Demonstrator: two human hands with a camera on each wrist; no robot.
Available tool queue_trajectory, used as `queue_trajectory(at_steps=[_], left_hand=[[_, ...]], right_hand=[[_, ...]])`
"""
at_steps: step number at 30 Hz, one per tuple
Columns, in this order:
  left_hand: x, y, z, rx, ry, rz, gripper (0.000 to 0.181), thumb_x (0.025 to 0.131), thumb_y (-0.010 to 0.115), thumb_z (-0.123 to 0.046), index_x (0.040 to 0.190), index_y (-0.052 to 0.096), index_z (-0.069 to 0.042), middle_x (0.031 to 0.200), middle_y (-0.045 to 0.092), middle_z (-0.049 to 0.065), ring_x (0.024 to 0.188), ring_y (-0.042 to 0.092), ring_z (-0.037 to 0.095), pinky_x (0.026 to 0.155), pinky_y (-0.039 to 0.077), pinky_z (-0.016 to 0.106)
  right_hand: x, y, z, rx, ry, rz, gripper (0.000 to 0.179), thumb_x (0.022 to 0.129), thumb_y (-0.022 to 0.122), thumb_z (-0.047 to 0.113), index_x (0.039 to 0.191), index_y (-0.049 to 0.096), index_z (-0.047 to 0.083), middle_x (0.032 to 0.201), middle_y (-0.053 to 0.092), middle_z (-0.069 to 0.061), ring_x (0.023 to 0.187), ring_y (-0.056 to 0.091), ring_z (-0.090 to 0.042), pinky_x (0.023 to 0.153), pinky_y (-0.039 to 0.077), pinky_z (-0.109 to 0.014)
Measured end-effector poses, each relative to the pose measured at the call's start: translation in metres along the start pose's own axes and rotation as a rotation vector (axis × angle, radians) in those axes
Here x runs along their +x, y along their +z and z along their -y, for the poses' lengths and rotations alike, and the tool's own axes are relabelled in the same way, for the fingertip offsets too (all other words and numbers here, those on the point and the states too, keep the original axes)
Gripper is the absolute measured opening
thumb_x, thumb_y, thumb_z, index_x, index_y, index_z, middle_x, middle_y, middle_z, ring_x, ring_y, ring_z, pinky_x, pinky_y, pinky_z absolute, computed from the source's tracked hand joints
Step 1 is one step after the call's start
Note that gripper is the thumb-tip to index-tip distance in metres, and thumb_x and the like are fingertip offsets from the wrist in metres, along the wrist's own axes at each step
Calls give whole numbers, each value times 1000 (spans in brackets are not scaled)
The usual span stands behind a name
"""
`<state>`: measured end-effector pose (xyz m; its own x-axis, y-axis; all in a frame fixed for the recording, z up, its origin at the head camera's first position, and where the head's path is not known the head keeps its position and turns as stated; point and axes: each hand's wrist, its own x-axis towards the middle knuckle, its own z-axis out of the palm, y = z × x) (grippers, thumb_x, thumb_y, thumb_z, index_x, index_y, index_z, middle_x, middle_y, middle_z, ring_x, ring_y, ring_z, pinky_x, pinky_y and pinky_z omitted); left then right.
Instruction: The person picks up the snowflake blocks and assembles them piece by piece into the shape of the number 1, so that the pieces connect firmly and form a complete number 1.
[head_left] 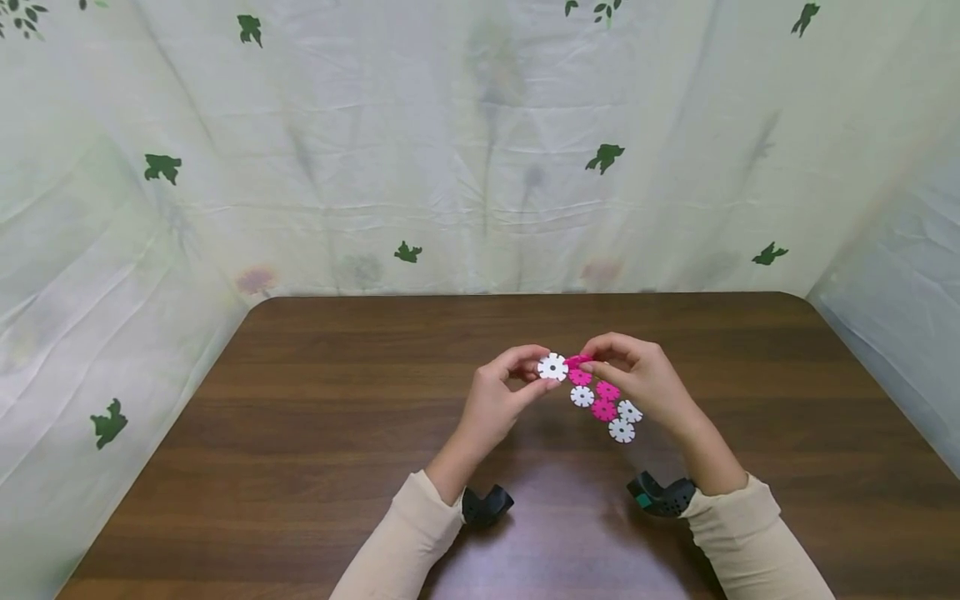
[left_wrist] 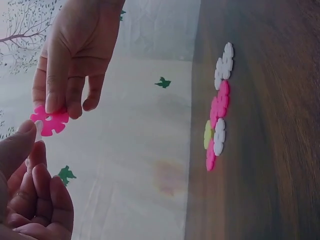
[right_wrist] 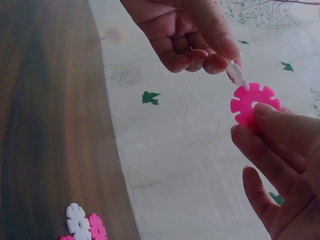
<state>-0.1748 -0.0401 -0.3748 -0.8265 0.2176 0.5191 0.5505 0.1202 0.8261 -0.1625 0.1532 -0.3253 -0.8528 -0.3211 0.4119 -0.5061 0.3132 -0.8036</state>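
Observation:
My left hand (head_left: 495,400) pinches a white notched disc (head_left: 547,367) between thumb and fingers above the table. Opposite it, my right hand (head_left: 641,379) pinches a pink notched disc (right_wrist: 242,102) by its rim. In the right wrist view the white disc's edge meets the pink disc's notched rim; whether they are locked together I cannot tell. Below the hands, several loose discs lie close together on the table: pink ones (head_left: 604,409), white ones (head_left: 622,431) and, in the left wrist view, a yellow one (left_wrist: 207,135).
The brown wooden table (head_left: 337,433) spreads out on all sides of the discs. Behind it hangs a pale curtain (head_left: 450,167) with green leaf shapes, and more curtain closes in both sides. Each wrist carries a black camera mount (head_left: 487,505).

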Motion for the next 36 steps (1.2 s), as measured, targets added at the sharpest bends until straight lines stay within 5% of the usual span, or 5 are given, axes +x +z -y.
queue_trajectory(at_steps=[5,15,23,30,36], left_hand=[[0,-1,-11,-96,-68,19,30,73,71,2,102,62,5,84,63,14,74,56,15,68,49,29],[0,-3,-33,-111,-71,67,27,75,67,7,101,59,11,83,61,19,74,56,13,69,48,28],[1,-7,-34,-16,-70,87,29,77,68,0,104,60,7,86,61,16,74,54,19,69,47,30],[1,-5,-11,-14,-25,51,39,75,73,-7,110,60,1,101,56,11,75,54,17,71,47,28],[-1,-2,-1,121,97,51,42,72,76,-15,111,61,-8,108,55,2,75,52,14,68,47,27]], right_hand=[[-1,1,1,-24,-39,-20,12,75,65,-10,85,64,-4,79,62,-10,68,56,-25,62,48,-23],[0,3,-1,-38,-144,-19,15,70,66,-15,81,65,-4,75,62,-10,63,55,-23,57,47,-24],[0,4,-3,26,-61,-3,12,75,65,-10,86,63,-4,79,61,-11,65,54,-25,56,47,-26],[0,4,-7,89,13,5,14,77,64,-8,90,62,-4,81,61,-12,67,55,-25,57,48,-27],[-1,6,-7,94,26,45,16,77,65,-7,93,62,-4,84,62,-12,70,58,-28,60,50,-30]])
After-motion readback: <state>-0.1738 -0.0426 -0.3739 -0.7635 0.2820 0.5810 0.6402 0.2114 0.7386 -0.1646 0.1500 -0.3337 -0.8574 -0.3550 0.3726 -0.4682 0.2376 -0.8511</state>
